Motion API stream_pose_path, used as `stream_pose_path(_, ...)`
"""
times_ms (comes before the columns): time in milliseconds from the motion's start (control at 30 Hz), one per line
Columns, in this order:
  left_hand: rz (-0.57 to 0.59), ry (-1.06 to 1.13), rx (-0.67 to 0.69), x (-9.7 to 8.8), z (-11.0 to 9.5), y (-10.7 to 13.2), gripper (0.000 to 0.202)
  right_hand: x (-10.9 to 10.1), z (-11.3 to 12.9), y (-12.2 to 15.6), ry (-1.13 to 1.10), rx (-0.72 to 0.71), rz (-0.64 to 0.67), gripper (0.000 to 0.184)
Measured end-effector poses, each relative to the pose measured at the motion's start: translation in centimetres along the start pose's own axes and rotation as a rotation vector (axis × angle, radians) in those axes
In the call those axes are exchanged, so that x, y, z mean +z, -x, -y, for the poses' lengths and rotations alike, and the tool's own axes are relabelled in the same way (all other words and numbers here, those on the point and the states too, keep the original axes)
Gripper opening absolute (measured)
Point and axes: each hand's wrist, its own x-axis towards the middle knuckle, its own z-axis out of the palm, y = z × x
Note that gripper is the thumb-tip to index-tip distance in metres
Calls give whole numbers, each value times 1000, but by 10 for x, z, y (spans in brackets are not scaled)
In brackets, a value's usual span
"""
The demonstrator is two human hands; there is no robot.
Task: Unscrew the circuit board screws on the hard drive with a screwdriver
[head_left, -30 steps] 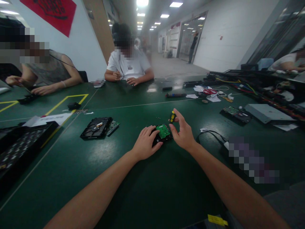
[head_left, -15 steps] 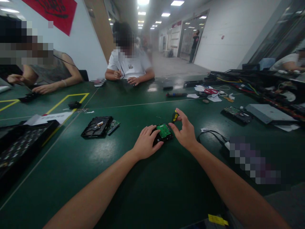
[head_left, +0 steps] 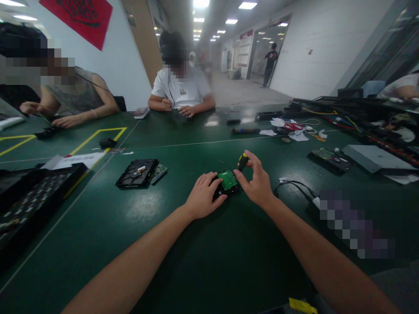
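Observation:
A small black hard drive (head_left: 226, 185) with a green circuit board on top lies on the green table (head_left: 203, 261). My left hand (head_left: 202, 196) rests on its left side, fingers curled over the edge, holding it down. My right hand (head_left: 257, 180) pinches the black and yellow handle of a small screwdriver (head_left: 242, 161), which stands upright at the drive's right far corner.
A larger black drive (head_left: 137, 172) with a loose board lies to the left. A black tray (head_left: 29, 200) sits at far left. A cable (head_left: 294, 187) and another drive (head_left: 329, 158) lie to the right. Two people sit across the table; cables and tools crowd the far right.
My right hand's fingers have shifted around the screwdriver handle, turning it. The left hand and the drive have stayed in place.

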Motion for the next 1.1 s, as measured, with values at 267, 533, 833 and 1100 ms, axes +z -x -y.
stream_pose_path(267, 7, -7, 0, 0, -1, 0, 60, 0, 2, 0, 3, 2, -22, 68)
stream_pose_path(533, 12, -13, 1, -1, 0, 0, 60, 2, -3, 2, 12, -20, 8, 68)
stream_pose_path(833, 0, 3, 5, 0, 1, 0, 60, -1, -2, 0, 65, -13, -56, 65)
stream_pose_path(1100, 21, -16, -1, -2, -1, -1, 60, 2, -3, 3, -11, 1, -45, 67)
